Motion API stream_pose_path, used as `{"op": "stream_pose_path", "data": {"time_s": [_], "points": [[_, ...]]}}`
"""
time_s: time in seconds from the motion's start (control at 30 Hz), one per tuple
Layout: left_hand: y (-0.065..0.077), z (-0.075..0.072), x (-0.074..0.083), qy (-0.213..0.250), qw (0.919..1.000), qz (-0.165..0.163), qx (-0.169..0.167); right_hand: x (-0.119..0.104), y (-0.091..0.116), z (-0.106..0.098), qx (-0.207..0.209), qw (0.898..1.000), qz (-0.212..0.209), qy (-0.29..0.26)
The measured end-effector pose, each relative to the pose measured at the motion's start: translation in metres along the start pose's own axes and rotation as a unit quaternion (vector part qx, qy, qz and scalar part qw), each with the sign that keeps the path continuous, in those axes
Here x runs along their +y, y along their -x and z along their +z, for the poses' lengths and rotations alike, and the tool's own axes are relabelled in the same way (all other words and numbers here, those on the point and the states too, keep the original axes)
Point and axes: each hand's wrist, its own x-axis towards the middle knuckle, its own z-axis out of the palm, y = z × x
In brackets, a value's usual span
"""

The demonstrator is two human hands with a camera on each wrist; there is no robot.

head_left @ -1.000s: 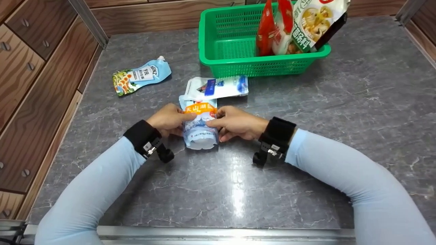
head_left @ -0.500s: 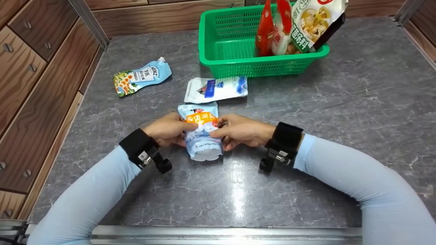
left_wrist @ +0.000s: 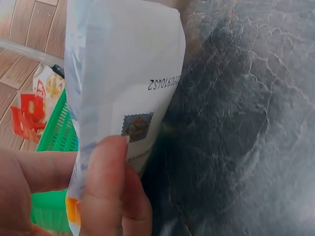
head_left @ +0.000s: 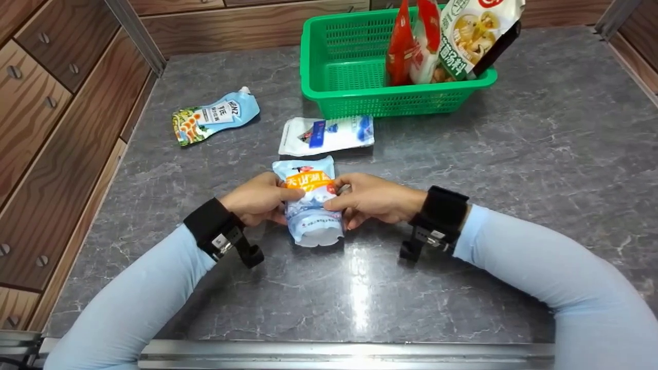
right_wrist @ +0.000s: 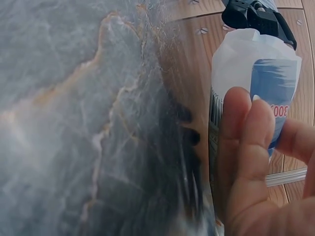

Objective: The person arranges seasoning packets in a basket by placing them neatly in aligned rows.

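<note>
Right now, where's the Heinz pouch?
Head view, upper left: the Heinz pouch lies on the grey tabletop, left of the white pouch and green basket, farther back than the left hand.

The left grip (left_wrist: pixel 101 194) pinches a whitish pouch (left_wrist: pixel 123 64), a green basket (left_wrist: pixel 51 209) behind it, veined grey tabletop (left_wrist: pixel 236 128) alongside.

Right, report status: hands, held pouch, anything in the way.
Left hand and right hand gripping blue-and-white pouch from opposite sides. Orange banner facing head camera. Possible obstacle: white packet just beyond, then green basket.
</note>
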Motion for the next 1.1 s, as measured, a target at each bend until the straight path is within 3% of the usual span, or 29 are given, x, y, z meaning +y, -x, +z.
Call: {"op": "stream_pose_path", "data": {"time_s": [0.43, 0.8, 0.97, 1.1], "points": [[0.011, 0.012, 0.012, -0.029, 0.9988, 0.034, 0.019, -0.008, 0.019, -0.007, 0.011, 0.999, -0.030, 0.023], [0.016, 0.022, 0.021, -0.073, 0.9895, 0.119, 0.038, -0.016, 0.032, -0.016, 0.017, 0.998, -0.062, 0.013], [0.018, 0.029, 0.029, -0.051, 0.9850, 0.153, 0.060, -0.020, 0.040, -0.022, 0.024, 0.996, -0.087, 0.020], [0.019, 0.035, 0.040, -0.004, 0.9808, 0.188, 0.053, -0.025, 0.046, -0.027, 0.030, 0.993, -0.112, 0.020]]}}
